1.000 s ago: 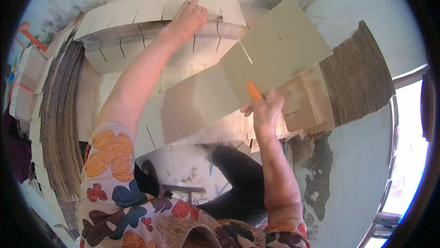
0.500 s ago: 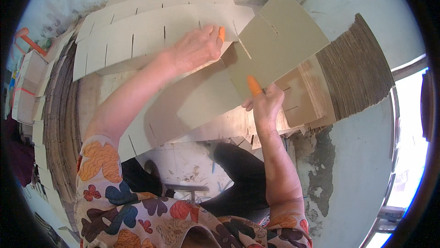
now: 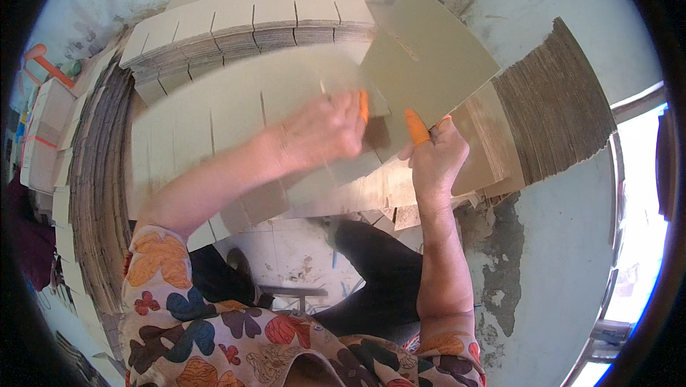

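My left hand [image 3: 325, 130], an orange cover on one fingertip, is closed on the right end of a long beige slotted cardboard strip [image 3: 236, 112], which is blurred by motion. At its right, my right hand [image 3: 439, 158] pinches the lower edge of a shorter slotted cardboard piece [image 3: 432, 58] under a thumb with an orange cover. The two pieces overlap between my hands. Other slotted card lies beneath them, partly hidden by my left arm.
A stack of long slotted strips [image 3: 236, 19] stands at the back against the wall. Short cardboard pieces [image 3: 554, 105] are stacked at the right, and more cardboard [image 3: 100, 172] at the left. A white box [image 3: 44, 133] with a red band is at the far left.
My left hand has drawn the long strip toward me, off the front of the back stack, which now shows its layered edges. My right hand has moved slightly right.
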